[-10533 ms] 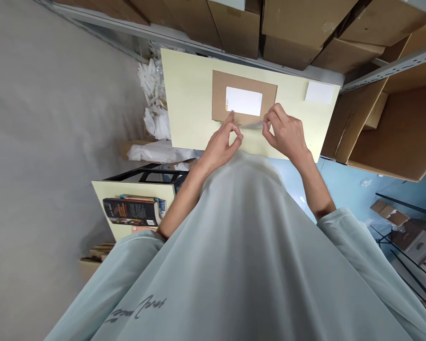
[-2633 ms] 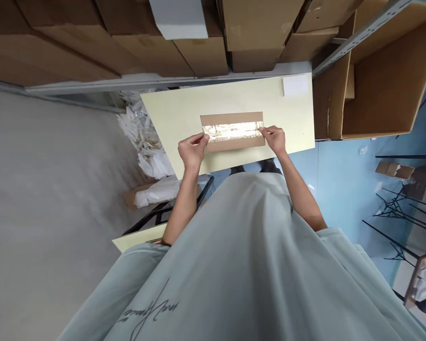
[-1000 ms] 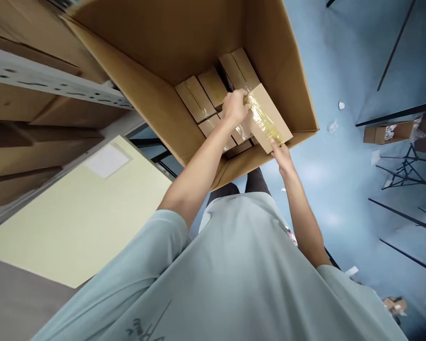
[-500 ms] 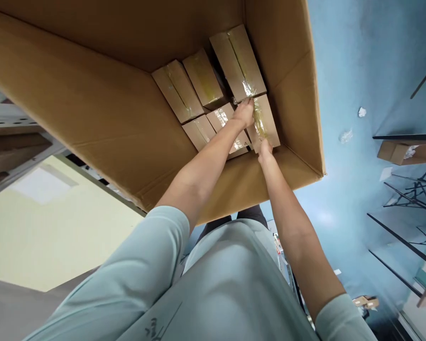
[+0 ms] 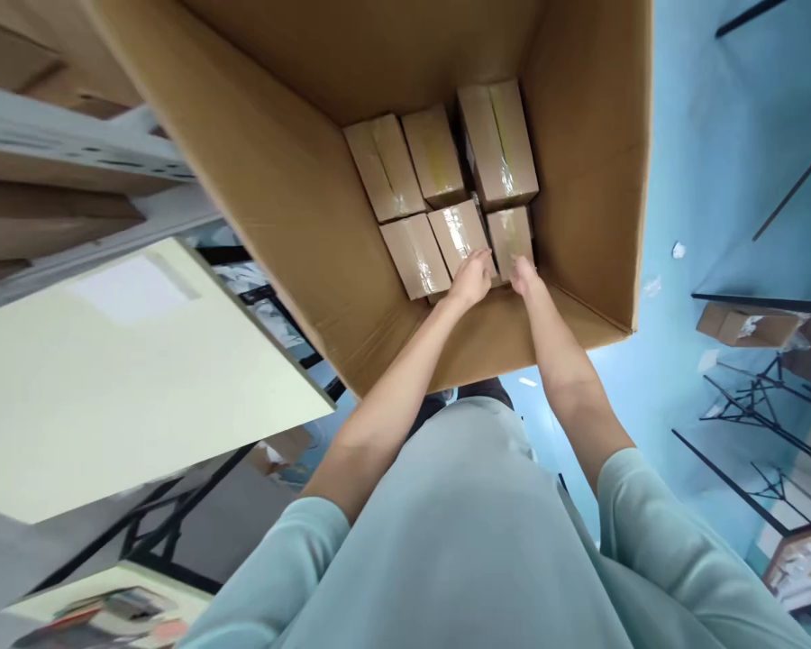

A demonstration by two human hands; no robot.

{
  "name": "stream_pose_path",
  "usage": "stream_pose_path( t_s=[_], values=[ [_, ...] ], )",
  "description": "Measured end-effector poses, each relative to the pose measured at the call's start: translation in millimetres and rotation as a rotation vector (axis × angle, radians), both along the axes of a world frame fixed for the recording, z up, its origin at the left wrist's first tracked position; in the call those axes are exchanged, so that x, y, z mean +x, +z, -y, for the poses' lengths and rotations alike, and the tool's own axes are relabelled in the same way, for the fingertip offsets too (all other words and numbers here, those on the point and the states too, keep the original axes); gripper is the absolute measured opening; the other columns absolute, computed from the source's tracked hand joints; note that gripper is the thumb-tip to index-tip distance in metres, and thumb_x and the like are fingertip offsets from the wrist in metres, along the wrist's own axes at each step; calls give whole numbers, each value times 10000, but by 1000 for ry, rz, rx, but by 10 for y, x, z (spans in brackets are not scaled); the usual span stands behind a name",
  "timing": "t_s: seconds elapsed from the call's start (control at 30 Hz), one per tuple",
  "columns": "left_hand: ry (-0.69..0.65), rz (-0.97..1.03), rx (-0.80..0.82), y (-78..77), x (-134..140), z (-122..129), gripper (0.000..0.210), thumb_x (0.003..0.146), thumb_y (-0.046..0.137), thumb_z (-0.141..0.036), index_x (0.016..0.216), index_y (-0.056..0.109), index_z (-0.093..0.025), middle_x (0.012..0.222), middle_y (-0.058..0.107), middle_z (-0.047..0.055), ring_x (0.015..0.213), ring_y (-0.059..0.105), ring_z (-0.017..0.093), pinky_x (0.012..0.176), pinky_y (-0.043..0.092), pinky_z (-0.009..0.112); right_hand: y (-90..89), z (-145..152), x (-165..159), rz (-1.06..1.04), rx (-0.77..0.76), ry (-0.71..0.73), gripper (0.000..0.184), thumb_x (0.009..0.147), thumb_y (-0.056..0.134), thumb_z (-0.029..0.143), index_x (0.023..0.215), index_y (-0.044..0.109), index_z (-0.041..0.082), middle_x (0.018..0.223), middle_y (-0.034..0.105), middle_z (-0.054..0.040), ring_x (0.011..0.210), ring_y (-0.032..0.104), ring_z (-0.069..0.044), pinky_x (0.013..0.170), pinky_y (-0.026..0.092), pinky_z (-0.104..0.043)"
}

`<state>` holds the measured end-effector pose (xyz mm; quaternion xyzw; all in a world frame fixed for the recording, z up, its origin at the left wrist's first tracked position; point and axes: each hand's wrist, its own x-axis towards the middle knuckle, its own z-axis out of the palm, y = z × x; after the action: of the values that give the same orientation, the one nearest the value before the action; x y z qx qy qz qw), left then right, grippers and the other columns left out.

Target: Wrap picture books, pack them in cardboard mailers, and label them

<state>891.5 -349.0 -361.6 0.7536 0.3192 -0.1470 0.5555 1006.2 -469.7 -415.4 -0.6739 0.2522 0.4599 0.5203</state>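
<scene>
Inside a large open carton [image 5: 622,180], small cardboard boxes sealed with clear tape stand in two rows. At the near right corner is a small cardboard box [image 5: 510,230], lower than the tall box [image 5: 498,140] behind it. My right hand [image 5: 524,275] grips its near edge, thumb side up. Bent at its left side, my left hand [image 5: 473,278] has its fingers by the gap and partly covers the middle front box [image 5: 458,230]. Its fingertips are partly hidden. A further taped box [image 5: 415,257] stands at the front left.
Left of the carton is a pale tabletop [image 5: 141,379] on black legs, with a white shelf [image 5: 87,144] holding cardboard beyond. On the blue floor [image 5: 689,117] to the right lie paper scraps, an open carton [image 5: 747,324] and black metal frames [image 5: 777,397].
The near right box has gone down deeper between its neighbour and the carton wall. My left hand has moved from its far left corner towards me. The view has shifted, showing more tabletop.
</scene>
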Motion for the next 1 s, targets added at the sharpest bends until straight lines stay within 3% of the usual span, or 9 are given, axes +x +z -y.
stream_pose_path(
  t_s=[0.1,0.2,0.27,0.37,0.47,0.57,0.73,0.83,1.0],
  values=[
    [49,85,31,628,-431,-134,658,963,565,20,1582,726,-134,1729,656,174,1677,578,343,1482,379,563,655,-276,-84,39,-36,52,666,1087,545,292,1748,483,241,1908,462,-86,1785,423,-179,1483,274,-528],
    [170,305,56,1364,-1032,-335,721,917,529,65,1554,746,-195,1689,694,121,1616,639,292,1432,468,514,1563,-462,-476,210,105,222,802,1091,568,344,1854,328,285,1989,263,-33,1829,321,-155,1494,258,-464],
    [287,469,67,1894,-1577,-438,729,911,512,68,1536,750,-222,1645,718,107,1522,709,263,1340,573,485,2240,-497,-946,362,261,373,811,1114,580,455,1870,310,342,1994,214,16,1853,251,-164,1511,228,-482],
    [474,631,103,2635,-2592,-482,620,967,552,4,1499,760,-237,1569,748,110,1400,772,236,1196,673,427,3182,-448,-1906,555,460,563,878,1085,668,691,1854,386,374,1980,277,10,1859,254,-240,1526,231,-500],
    [687,715,116,3174,-3734,-386,493,994,653,-100,1434,790,-273,1494,775,97,1351,798,243,1129,706,407,3860,-381,-2998,675,587,674,896,1052,710,770,1824,460,388,1948,368,-10,1845,300,-298,1530,253,-552],
    [919,767,123,3470,-4853,-211,404,961,747,-181,1337,829,-305,1417,802,86,1291,826,261,1068,733,412,4232,-412,-4034,691,694,797,807,1038,762,754,1751,567,428,1908,452,-11,1819,368,-312,1523,289,-586],
    [1255,826,218,3694,-6434,59,363,918,764,-198,1257,850,-295,1356,828,86,1219,849,254,1062,743,432,4482,-728,-5488,606,823,1043,798,1024,788,749,1713,615,386,1865,520,-69,1773,460,-346,1500,332,-640],
    [1456,847,322,3803,-7168,197,398,893,751,-166,1257,850,-294,1353,838,82,1250,847,258,1095,739,446,4598,-944,-6217,572,902,1267,745,1052,756,735,1695,630,382,1843,553,-75,1756,489,-346,1482,379,-634],
    [1770,864,469,3883,-8153,447,372,924,747,-191,1269,837,-298,1353,835,78,1260,848,257,1101,740,447,4729,-1293,-7283,430,982,1568,660,1051,788,689,1629,691,385,1792,618,-71,1731,528,-339,1464,424,-628]
  ],
)
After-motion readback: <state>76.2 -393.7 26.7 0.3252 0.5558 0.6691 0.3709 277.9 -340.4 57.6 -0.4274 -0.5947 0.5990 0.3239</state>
